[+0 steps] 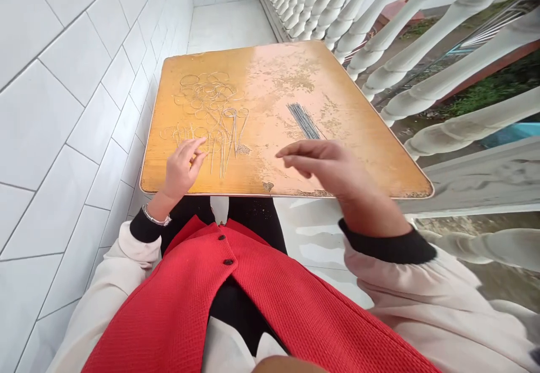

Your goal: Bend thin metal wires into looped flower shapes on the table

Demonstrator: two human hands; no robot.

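My left hand (pixel 184 166) is at the near left of the table, its thumb and forefinger apart and no held thing visible. Just beyond its fingertips lie several thin wires bent into hooks (pixel 230 131), some overlapping. Farther back is a loose tangle of curled wire loops (pixel 208 89). Over the middle of the near side hovers my right hand (pixel 324 162), slightly blurred, with its fingers stretched to the left and nothing visible between them. Behind it lies a bundle of straight grey wires (pixel 302 121), its near end close to the hand.
The wooden table (pixel 270 75) has a worn, peeling surface and a chipped near edge. A white tiled wall (pixel 54 136) runs along the left. White balusters (pixel 392 75) line the right side. My knees are under the near edge.
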